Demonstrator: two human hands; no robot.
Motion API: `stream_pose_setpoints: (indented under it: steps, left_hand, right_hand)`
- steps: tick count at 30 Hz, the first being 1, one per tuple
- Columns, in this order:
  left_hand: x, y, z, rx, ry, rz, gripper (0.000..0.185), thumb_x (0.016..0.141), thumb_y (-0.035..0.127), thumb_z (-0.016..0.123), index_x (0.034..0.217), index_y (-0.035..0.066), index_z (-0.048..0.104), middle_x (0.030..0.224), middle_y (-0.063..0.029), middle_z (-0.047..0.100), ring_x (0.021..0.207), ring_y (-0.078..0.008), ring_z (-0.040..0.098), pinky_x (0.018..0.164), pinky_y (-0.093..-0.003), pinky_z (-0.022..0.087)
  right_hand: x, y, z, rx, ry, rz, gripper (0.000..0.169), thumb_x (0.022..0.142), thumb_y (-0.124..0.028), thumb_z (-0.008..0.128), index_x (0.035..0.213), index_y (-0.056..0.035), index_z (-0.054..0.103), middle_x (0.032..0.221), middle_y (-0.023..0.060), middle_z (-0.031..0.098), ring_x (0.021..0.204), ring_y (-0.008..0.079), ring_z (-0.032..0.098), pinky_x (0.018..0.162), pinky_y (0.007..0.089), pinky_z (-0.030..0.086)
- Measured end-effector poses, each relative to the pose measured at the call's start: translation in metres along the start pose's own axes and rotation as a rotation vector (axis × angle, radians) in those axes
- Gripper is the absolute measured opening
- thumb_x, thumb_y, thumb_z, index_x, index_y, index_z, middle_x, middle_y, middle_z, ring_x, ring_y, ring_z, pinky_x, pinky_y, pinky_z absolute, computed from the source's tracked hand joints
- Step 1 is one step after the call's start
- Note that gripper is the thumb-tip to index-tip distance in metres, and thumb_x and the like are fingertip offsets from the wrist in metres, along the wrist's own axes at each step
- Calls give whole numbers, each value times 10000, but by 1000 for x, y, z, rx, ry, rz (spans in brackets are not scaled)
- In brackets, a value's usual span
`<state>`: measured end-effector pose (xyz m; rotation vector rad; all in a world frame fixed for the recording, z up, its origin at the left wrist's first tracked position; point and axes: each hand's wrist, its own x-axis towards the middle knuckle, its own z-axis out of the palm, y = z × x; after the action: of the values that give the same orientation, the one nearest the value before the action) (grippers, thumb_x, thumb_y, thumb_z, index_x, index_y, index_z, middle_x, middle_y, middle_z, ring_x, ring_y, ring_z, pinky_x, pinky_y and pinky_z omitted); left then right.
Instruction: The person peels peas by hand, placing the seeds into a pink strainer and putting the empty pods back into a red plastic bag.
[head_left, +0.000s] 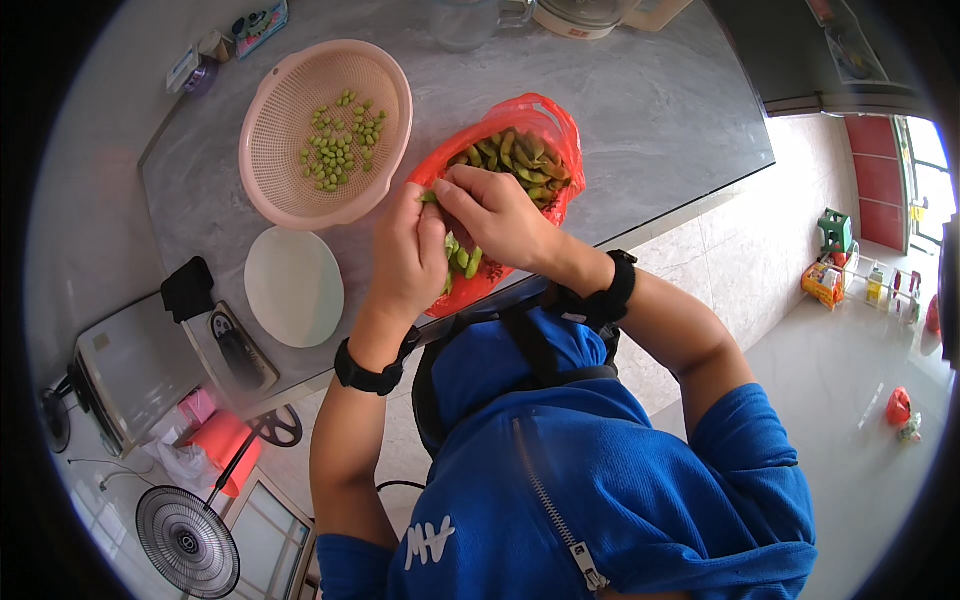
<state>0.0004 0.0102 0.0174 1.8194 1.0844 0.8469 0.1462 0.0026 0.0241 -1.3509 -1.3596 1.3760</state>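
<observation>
Both of my hands meet over a red plastic bag (573, 146) that lies spread on the counter. Between the fingertips of my left hand (412, 251) and my right hand (499, 214) is a green soybean pod (428, 196), mostly covered by the fingers. Many pods (525, 161) fill the far part of the bag, and some brighter green pods (466, 259) lie in its near part, partly hidden by my hands. Left of the bag sits a pink plastic colander (262, 161) with shelled green beans (331, 154) scattered on its bottom.
A white plate (294, 289) stands near the colander on the grey counter (637, 135). A black cloth (187, 289) and an appliance with a control panel (238, 349) are farther left. A glass jug (465, 26) is at the back. A fan (187, 541) stands on the floor.
</observation>
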Motion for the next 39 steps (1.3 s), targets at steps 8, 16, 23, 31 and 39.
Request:
stream_pose_setpoints:
  steps: [8, 16, 23, 31, 39]
  left_hand:
    - [1, 6, -2, -135, -9, -88, 137, 864, 86, 391, 837, -25, 467, 654, -153, 516, 578, -266, 518, 524, -359, 397]
    - [5, 15, -2, -70, 63, 40, 117, 822, 74, 416, 796, -19, 481, 566, -132, 484, 494, -260, 484, 488, -365, 385]
    - [0, 12, 8, 95, 204, 51, 80, 771, 63, 450, 722, 1, 450, 563, -150, 446, 465, -266, 459, 448, -351, 379]
    - [1, 8, 12, 203, 272, 181, 60, 761, 53, 461, 722, 8, 451, 576, -139, 455, 475, -276, 462, 446, -353, 385]
    - [6, 8, 1, -288, 59, -114, 114, 780, 36, 402, 673, 10, 427, 568, -67, 454, 496, -129, 421, 450, -290, 345]
  right_hand:
    - [0, -4, -1, -47, 47, -236, 228, 911, -166, 474, 813, 28, 543, 688, 214, 572, 646, 375, 573, 572, 399, 455]
    - [1, -4, -2, -71, 14, -298, 206, 902, -149, 471, 818, 24, 545, 692, 217, 566, 654, 390, 564, 571, 419, 447]
    - [-1, -3, 1, 10, 7, -261, 225, 904, -160, 468, 838, 35, 559, 715, 187, 574, 649, 318, 580, 590, 380, 451]
    - [-1, -10, 1, 565, -119, 254, 249, 915, -191, 453, 851, 14, 578, 712, 14, 534, 603, 105, 483, 545, 261, 401]
    - [5, -2, -11, 743, -336, 399, 297, 931, -236, 435, 683, -73, 462, 553, -42, 379, 457, 51, 306, 420, 221, 241]
